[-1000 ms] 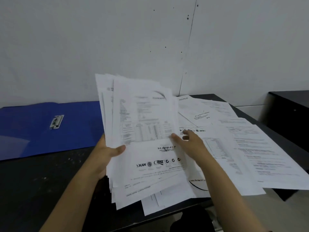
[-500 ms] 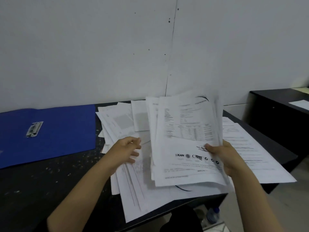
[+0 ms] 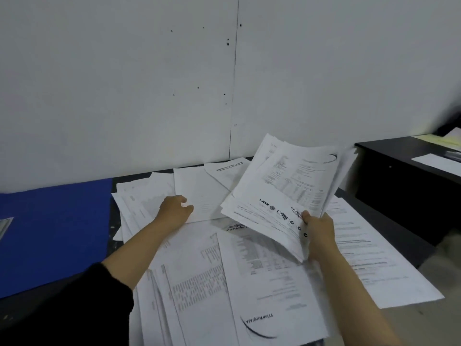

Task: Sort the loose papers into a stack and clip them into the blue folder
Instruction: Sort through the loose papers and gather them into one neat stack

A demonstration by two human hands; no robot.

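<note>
The right hand (image 3: 318,233) grips a paper bundle (image 3: 287,193) by its near corner, tilted up, its long side pointing away toward the wall. The left hand (image 3: 174,211) lies with fingers curled on loose papers (image 3: 224,283) that hang over the table's near edge. The blue folder (image 3: 55,228) lies open at the left.

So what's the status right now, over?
Right hand grips paper bundle. Left hand on loose sheets. Blue folder open, still without papers. Nothing blocking.
</note>
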